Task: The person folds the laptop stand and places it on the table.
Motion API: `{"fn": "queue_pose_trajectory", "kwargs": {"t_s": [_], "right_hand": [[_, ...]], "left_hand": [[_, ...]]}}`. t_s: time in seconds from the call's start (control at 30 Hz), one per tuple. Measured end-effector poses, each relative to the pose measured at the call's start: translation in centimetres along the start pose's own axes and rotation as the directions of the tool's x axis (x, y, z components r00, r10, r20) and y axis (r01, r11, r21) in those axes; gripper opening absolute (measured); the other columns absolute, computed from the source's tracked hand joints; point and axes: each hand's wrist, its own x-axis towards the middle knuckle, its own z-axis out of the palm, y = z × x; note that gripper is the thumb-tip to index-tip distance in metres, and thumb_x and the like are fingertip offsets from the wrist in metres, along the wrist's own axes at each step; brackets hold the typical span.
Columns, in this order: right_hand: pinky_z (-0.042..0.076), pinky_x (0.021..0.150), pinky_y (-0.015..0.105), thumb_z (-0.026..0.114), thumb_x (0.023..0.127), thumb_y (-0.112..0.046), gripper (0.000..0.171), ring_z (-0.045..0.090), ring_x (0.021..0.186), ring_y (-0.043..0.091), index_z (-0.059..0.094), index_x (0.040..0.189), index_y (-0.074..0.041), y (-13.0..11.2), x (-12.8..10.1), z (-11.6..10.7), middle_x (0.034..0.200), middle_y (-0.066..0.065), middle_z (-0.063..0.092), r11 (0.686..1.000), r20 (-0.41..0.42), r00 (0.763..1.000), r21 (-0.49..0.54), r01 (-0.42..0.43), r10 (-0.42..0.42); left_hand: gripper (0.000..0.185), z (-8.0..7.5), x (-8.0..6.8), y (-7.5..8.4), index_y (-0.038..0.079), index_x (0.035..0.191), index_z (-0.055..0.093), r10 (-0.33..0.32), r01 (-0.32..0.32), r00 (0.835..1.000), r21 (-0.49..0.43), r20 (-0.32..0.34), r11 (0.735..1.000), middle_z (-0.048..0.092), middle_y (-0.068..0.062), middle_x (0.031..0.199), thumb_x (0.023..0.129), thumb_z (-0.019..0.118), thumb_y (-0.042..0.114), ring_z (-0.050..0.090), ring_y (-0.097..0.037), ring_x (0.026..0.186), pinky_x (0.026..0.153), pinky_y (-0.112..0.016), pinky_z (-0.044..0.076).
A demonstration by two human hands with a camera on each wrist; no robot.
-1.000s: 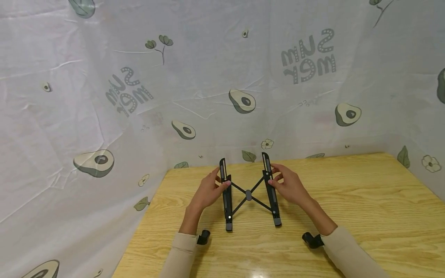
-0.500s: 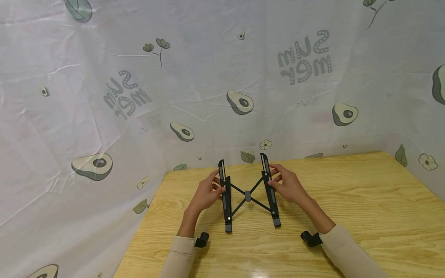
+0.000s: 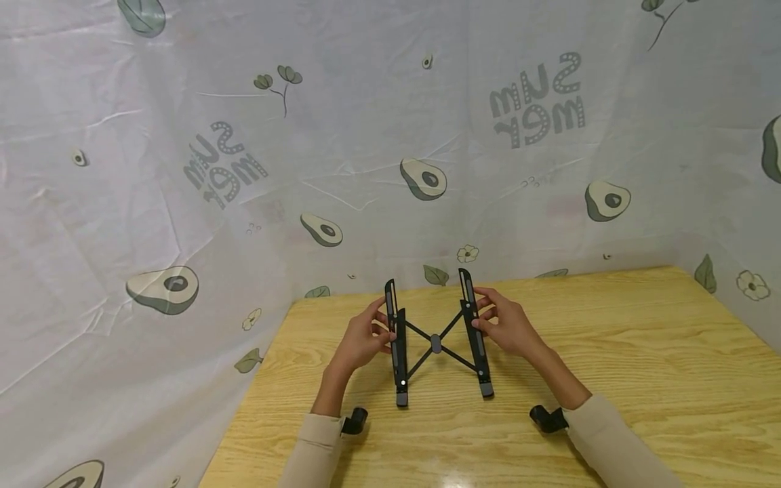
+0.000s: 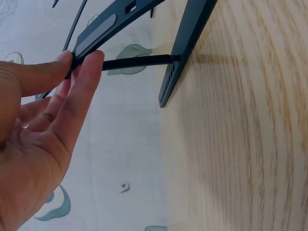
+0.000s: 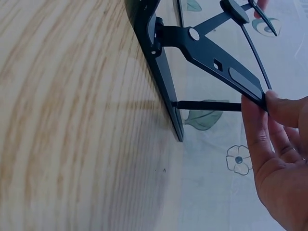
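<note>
A black folding laptop stand (image 3: 436,343) stands unfolded on the wooden table, its two side rails joined by an X-shaped brace with a round hub. My left hand (image 3: 361,339) pinches the raised left arm of the stand near its upper end. In the left wrist view, the thumb and fingertips of that left hand (image 4: 45,125) meet on the arm's tip, beside a grey pad. The right arm's raised end is pinched by my right hand (image 3: 511,330). Seen from the right wrist, a prop strut (image 5: 209,106) links the raised arm to the base rail (image 5: 166,91).
A pale sheet printed with avocados (image 3: 424,179) and leaves hangs behind and to the left of the table (image 3: 610,352). Black mounts (image 3: 356,421) stick out from both beige sleeves (image 3: 610,434) close to the table.
My left thumb has shifted from the inner side of the left arm to its outer edge, slightly lower. The stand and right hand stay nearly still; the head view shifts slightly.
</note>
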Motion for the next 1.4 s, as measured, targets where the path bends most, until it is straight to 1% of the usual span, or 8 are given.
{"fn": "queue_pose_trajectory", "kwargs": {"t_s": [0.3,0.5,0.63,0.8,0.97,1.1,1.23,1.4], "right_hand": [[0.062,0.068,0.024,0.073,0.099,0.004,0.062,0.076,0.098,0.033,0.049,0.156,0.002,0.02,-0.12,0.37,0.125,0.026,0.068,0.999,-0.033,0.999,-0.036,0.018,-0.019],[0.065,0.068,0.028,0.073,0.098,0.004,0.062,0.077,0.097,0.034,0.05,0.156,0.001,0.08,-0.1,0.48,0.124,0.025,0.069,0.999,-0.052,0.998,-0.047,0.014,-0.017],[0.065,0.067,0.03,0.074,0.098,0.004,0.062,0.077,0.096,0.034,0.051,0.155,0.001,0.25,-0.08,0.57,0.123,0.025,0.07,0.998,-0.064,0.998,-0.055,0.013,-0.016],[0.064,0.066,0.027,0.075,0.097,0.004,0.062,0.078,0.095,0.033,0.053,0.155,0.0,0.38,-0.03,0.68,0.122,0.024,0.071,0.998,-0.078,0.997,-0.062,0.011,-0.016],[0.063,0.066,0.025,0.075,0.097,0.004,0.061,0.078,0.095,0.033,0.053,0.154,0.0,0.35,-0.02,0.75,0.121,0.024,0.071,0.998,-0.087,0.996,-0.06,0.009,-0.014],[0.062,0.065,0.023,0.075,0.097,0.003,0.061,0.077,0.095,0.033,0.054,0.154,0.0,0.26,-0.04,0.8,0.121,0.024,0.071,0.998,-0.088,0.996,-0.06,0.005,-0.011],[0.06,0.065,0.021,0.075,0.097,0.002,0.061,0.077,0.095,0.032,0.054,0.154,-0.001,0.25,-0.07,0.84,0.122,0.023,0.071,0.998,-0.092,0.996,-0.064,0.0,-0.006],[0.06,0.066,0.022,0.075,0.097,0.003,0.062,0.077,0.095,0.032,0.053,0.155,-0.001,0.31,-0.12,0.91,0.122,0.023,0.071,0.997,-0.1,0.995,-0.077,-0.001,-0.007]], "left_hand": [[0.081,0.26,0.05,-0.06,0.008,0.168,0.033,0.016,-0.015,1.0,0.036,-0.023,0.999,0.061,-0.019,0.12,0.098,0.069,-0.011,0.072,-0.018,0.089,0.077,-0.058,0.067],[0.081,0.32,0.13,0.05,0.005,0.168,0.033,0.032,-0.031,0.999,0.033,-0.025,0.999,0.061,-0.021,0.119,0.097,0.067,-0.014,0.072,-0.017,0.088,0.076,-0.058,0.067],[0.081,0.46,0.16,0.12,0.005,0.167,0.034,0.033,-0.032,0.999,0.026,-0.035,0.999,0.061,-0.022,0.118,0.097,0.067,-0.015,0.072,-0.022,0.087,0.074,-0.057,0.067],[0.081,0.64,0.27,0.15,0.005,0.167,0.036,0.031,-0.03,0.998,0.025,-0.054,0.999,0.063,-0.022,0.116,0.096,0.069,-0.016,0.073,-0.027,0.087,0.071,-0.052,0.068],[0.081,0.72,0.27,0.15,0.003,0.167,0.035,0.038,-0.036,0.998,0.027,-0.056,0.999,0.063,-0.021,0.116,0.096,0.069,-0.016,0.072,-0.022,0.086,0.071,-0.054,0.068],[0.08,0.81,0.24,0.23,0.004,0.167,0.035,0.04,-0.038,0.998,0.029,-0.055,0.999,0.063,-0.021,0.116,0.096,0.067,-0.016,0.072,-0.019,0.085,0.072,-0.055,0.068],[0.08,0.89,0.22,0.31,0.006,0.168,0.035,0.037,-0.035,0.998,0.035,-0.056,0.999,0.063,-0.021,0.115,0.097,0.066,-0.016,0.072,-0.019,0.085,0.072,-0.055,0.068],[0.08,0.93,0.2,0.43,0.006,0.167,0.036,0.035,-0.032,0.998,0.041,-0.06,0.999,0.063,-0.022,0.115,0.097,0.067,-0.015,0.073,-0.021,0.086,0.072,-0.053,0.068]]}}
